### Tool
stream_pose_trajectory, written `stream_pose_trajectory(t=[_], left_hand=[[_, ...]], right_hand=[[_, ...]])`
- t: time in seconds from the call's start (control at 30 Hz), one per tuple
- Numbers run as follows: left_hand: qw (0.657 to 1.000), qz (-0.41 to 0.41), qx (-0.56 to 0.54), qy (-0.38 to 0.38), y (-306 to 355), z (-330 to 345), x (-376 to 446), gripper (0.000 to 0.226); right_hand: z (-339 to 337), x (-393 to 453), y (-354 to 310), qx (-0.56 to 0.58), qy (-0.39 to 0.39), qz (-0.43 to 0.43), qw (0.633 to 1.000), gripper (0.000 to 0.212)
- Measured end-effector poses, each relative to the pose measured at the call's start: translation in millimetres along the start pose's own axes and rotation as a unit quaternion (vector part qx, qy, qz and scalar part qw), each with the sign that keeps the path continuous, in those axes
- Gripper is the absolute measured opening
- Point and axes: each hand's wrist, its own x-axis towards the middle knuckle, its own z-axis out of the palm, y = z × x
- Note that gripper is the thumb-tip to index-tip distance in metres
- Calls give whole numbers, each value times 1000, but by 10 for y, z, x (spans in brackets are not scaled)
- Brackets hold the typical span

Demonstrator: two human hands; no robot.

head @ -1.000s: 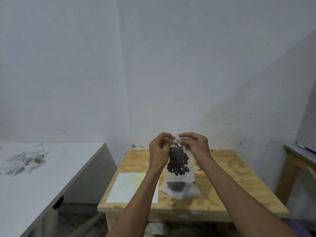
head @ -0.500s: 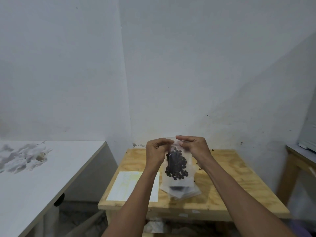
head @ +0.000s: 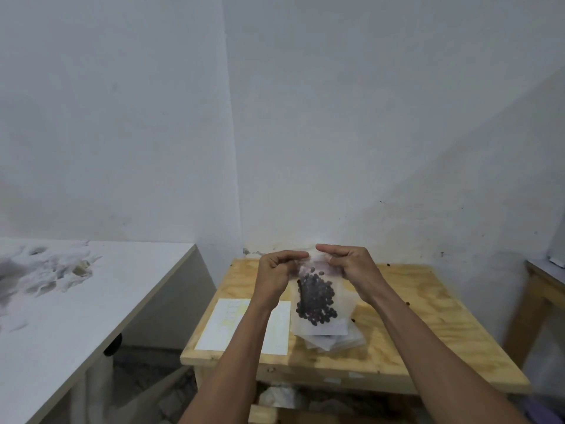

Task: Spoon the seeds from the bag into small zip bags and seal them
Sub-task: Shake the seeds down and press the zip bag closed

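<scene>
I hold a small clear zip bag (head: 319,324) upright above the wooden table (head: 406,341); dark seeds (head: 316,298) fill its middle. My left hand (head: 276,278) pinches the bag's top left edge and my right hand (head: 351,267) pinches the top right edge, thumbs pointing toward each other. Under the held bag a small pile of clear zip bags (head: 336,342) lies on the table. The large seed bag and a spoon are not visible.
A white sheet of paper (head: 232,328) lies on the table's left part. A few loose seeds (head: 407,303) dot the tabletop. A white table (head: 91,301) with crumpled white material (head: 46,272) stands to the left; another wooden table (head: 538,289) edge shows at right.
The view dropped slightly and the hands with the bag shifted a little. My fingers slid apart along the bag's top edge; both hands keep their pinch.
</scene>
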Motion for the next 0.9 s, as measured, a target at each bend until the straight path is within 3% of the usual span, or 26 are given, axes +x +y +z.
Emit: stream_pose_trajectory(t=[0.17, 0.4, 0.57, 0.77, 0.9], left_hand=[[1000, -9, -1, 6, -32, 51, -1, 32], [1000, -1, -18, 26, -8, 116, 53, 14], [998, -24, -21, 52, -129, 95, 56, 9], [999, -34, -12, 19, -147, -60, 96, 25], [999, -31, -38, -3, -59, -257, 178, 21]], right_hand=[[104, 2, 56, -30, 92, -41, 994, 25], [282, 16, 53, -89, 88, -65, 990, 18], [296, 27, 126, -107, 104, -63, 987, 25], [265, 66, 205, -66, 52, -48, 995, 23], [317, 164, 207, -11, 11, -46, 999, 29]])
